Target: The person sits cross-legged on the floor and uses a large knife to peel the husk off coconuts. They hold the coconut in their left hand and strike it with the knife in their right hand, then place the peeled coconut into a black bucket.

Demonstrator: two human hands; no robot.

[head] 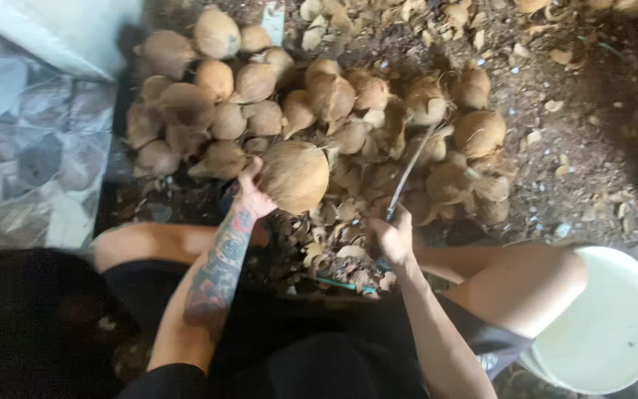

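Head view, looking down on a person seated low with bare knees spread. At the far left of the frame lies a patterned stone floor (pixel 23 140), with a pale slab (pixel 60 29) in the upper left corner. Next to it, across the upper middle, a heap of husked coconuts (pixel 215 111) rests on dark soil. The left hand (pixel 252 193), on a tattooed forearm, is closed on the side of one large round coconut (pixel 295 176), which sits at the front edge of the heap, just left of the frame's centre. Below that coconut, between the knees, husk scraps (pixel 334 247) lie scattered on the ground. Right of centre, the right hand (pixel 393 235) is wrapped around the handle of a long thin blade (pixel 411 171), which slants up and to the right over the pile; its tip blurs into the coconuts. In the lower right corner stands a white bucket (pixel 607 325), partly hidden behind the right knee. More husk chips (pixel 555 81) dot the soil at the upper right.
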